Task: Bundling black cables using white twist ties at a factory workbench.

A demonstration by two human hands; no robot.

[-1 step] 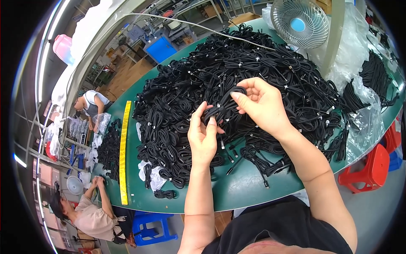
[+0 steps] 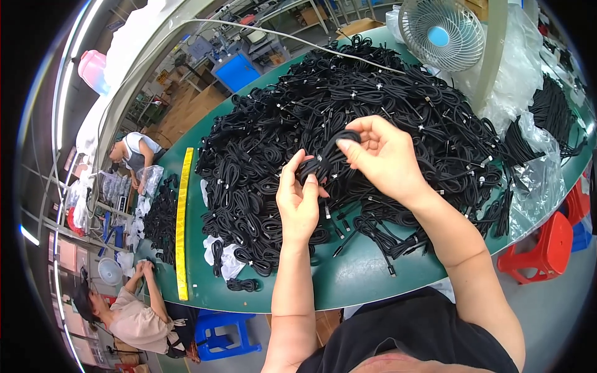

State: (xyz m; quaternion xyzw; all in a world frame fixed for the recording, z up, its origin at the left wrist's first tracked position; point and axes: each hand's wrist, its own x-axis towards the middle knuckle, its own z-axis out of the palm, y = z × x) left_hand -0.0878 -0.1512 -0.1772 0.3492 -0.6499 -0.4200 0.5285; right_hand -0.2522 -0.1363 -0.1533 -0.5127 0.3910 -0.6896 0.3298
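Note:
A coiled black cable [image 2: 324, 163], bundled at its middle, is held up between my two hands over a large heap of similar black cables [image 2: 261, 149]. My left hand [image 2: 298, 202] is closed on the bundle's left end, thumb below and fingers behind. On the upper right, my right hand [image 2: 387, 155] pinches the coil's loops between thumb and fingers. Parts of the fingers behind the cable are hidden. Below the hands, loose cable ends with metal plugs [image 2: 341, 231] lie on the green table [image 2: 348, 273].
A yellow strip [image 2: 184, 224] crosses the table at left. A fan [image 2: 440, 36] stands at the back right beside a post and clear plastic bags [image 2: 528, 62]. Two people are at the left, one near a blue stool [image 2: 227, 336]. A red stool [image 2: 541, 248] stands at right.
My right thumb and fingers have shifted slightly left and down on the coil, and the bundle has turned a little. My left hand has stayed in place.

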